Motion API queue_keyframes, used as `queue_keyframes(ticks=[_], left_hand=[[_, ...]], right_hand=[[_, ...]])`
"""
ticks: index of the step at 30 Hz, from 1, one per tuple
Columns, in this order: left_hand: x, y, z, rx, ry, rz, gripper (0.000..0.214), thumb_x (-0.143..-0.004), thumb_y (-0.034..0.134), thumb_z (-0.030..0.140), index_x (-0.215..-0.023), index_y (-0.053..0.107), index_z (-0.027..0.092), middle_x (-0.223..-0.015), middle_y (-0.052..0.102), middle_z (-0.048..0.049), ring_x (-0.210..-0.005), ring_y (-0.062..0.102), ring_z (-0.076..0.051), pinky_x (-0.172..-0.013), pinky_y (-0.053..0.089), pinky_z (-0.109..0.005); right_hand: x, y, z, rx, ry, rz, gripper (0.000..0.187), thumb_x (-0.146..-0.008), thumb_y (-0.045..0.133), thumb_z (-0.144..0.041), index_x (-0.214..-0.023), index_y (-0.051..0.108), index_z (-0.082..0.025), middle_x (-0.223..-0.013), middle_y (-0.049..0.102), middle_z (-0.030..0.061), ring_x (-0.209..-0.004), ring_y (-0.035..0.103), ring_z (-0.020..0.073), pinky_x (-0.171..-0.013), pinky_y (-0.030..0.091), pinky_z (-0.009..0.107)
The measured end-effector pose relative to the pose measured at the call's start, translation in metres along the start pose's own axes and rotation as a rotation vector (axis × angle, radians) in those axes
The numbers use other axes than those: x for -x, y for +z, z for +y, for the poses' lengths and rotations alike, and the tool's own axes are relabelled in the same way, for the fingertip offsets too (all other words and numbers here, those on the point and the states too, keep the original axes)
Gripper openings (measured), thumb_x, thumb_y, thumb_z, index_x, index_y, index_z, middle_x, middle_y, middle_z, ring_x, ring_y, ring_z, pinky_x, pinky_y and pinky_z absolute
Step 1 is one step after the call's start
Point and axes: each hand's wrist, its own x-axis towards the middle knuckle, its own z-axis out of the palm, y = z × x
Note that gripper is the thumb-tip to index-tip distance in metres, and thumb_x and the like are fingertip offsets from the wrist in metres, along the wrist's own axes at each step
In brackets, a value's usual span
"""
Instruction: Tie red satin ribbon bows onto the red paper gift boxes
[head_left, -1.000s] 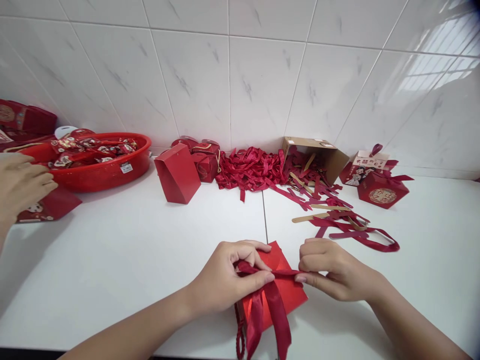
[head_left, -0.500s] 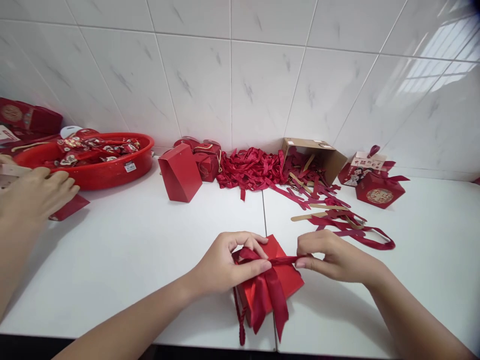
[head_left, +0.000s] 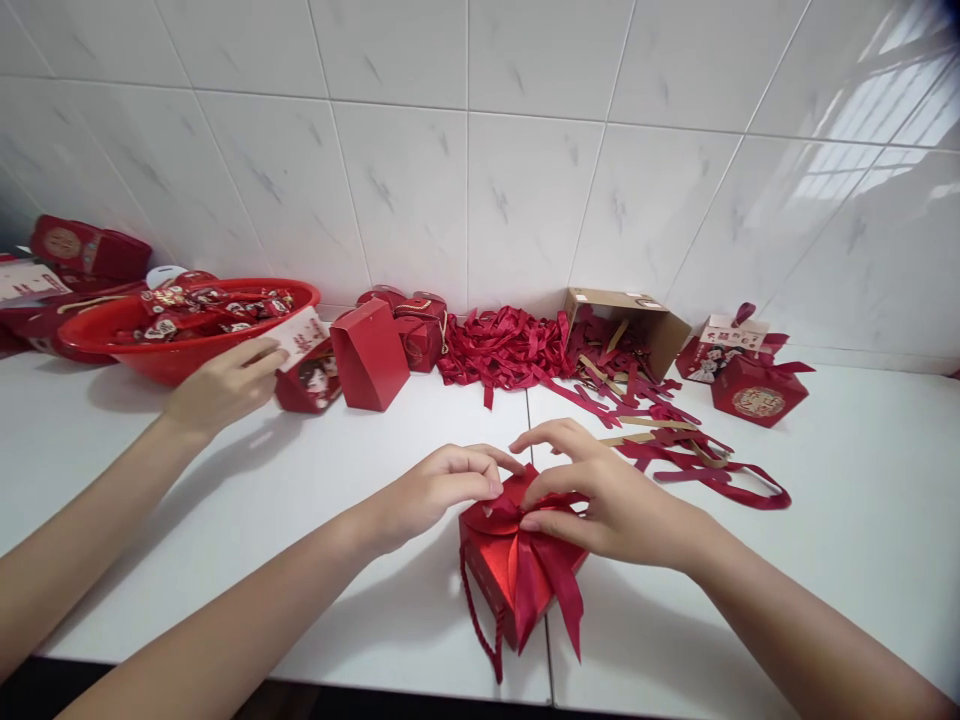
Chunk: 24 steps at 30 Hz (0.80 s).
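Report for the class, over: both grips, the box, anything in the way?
Left grip and right grip at the ribbon, pinch unclear. Red box beneath, ribbon draped over its side. Co-worker's hand off left, apart; no obstruction seen.

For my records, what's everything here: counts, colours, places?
Front box: one, red, centre
Ribbon, cord: one each, red, on it
Basin: one, red, left
Packets: several, red, in basin
Far boxes: several, red, left
Plain box: one, red, back
Rear boxes: several, red, beside it
Ribbon pile: one, red, back
Carton: one, brown, beside pile
Strips: many, red, tan, near carton
Ribboned boxes: two, red, right
Flapped box: one, red, left
Table: one, white, below
Wall: one, white, behind
Co-worker's hand: one, left
Left hand, right hand: two, at ribbon
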Motion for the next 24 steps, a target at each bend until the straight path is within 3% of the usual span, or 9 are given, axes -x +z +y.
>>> queue_keyframes(ticks=[4,7,13,17,21,24], left_hand=[[0.001,0.000,0.003,-0.115,0.000,0.025,0.023,-0.076,0.052,0.030,-0.056,0.051,0.017,-0.101,0.060,-0.0046,-0.099,0.055,-0.024,-0.085,0.043,-0.033],[0.001,-0.001,0.003,-0.276,0.040,0.049,0.021,-0.077,0.050,0.028,-0.059,0.055,0.019,-0.109,0.058,-0.0038,-0.113,0.048,-0.026,-0.097,0.037,-0.035],[0.002,-0.005,0.001,-0.662,0.152,0.113,0.022,-0.078,0.047,0.019,-0.057,0.055,0.019,-0.120,0.055,-0.0035,-0.129,0.027,-0.032,-0.105,0.020,-0.052],[0.003,-0.008,-0.002,-0.860,0.222,0.146,0.023,-0.077,0.049,0.018,-0.056,0.059,0.019,-0.120,0.056,-0.0027,-0.130,0.025,-0.037,-0.103,0.014,-0.057],[0.001,-0.010,-0.008,-0.871,0.233,0.153,0.024,-0.077,0.049,0.019,-0.056,0.059,0.019,-0.120,0.056,-0.0034,-0.131,0.023,-0.038,-0.102,0.013,-0.059],[-0.003,-0.014,-0.018,-0.647,0.212,0.082,0.023,-0.078,0.049,0.019,-0.057,0.058,0.020,-0.126,0.056,-0.0013,-0.135,0.020,-0.034,-0.107,0.013,-0.055]], right_hand=[[-0.006,0.005,0.000,-0.017,0.028,-0.064,0.008,-0.084,0.063,-0.025,-0.083,0.071,-0.023,-0.123,0.051,0.0069,-0.118,0.045,0.0221,-0.096,0.043,0.038],[-0.009,0.006,0.000,-0.023,0.023,-0.086,0.007,-0.082,0.063,-0.023,-0.077,0.068,-0.020,-0.124,0.049,0.0070,-0.122,0.041,0.0223,-0.098,0.042,0.038],[-0.011,0.010,-0.001,-0.013,-0.010,-0.081,0.010,-0.080,0.061,-0.017,-0.070,0.063,-0.018,-0.119,0.052,0.0087,-0.118,0.043,0.0234,-0.093,0.044,0.038],[-0.011,0.012,0.001,-0.022,-0.011,-0.071,0.009,-0.079,0.061,-0.017,-0.070,0.063,-0.018,-0.116,0.053,0.0080,-0.113,0.046,0.0230,-0.092,0.045,0.038],[-0.011,0.011,0.001,-0.016,-0.003,-0.085,0.010,-0.079,0.060,-0.016,-0.070,0.063,-0.018,-0.114,0.053,0.0076,-0.112,0.046,0.0226,-0.090,0.045,0.038],[-0.010,0.012,0.002,-0.042,0.016,-0.093,0.010,-0.079,0.061,-0.017,-0.070,0.064,-0.018,-0.114,0.053,0.0073,-0.112,0.047,0.0219,-0.091,0.045,0.037]])
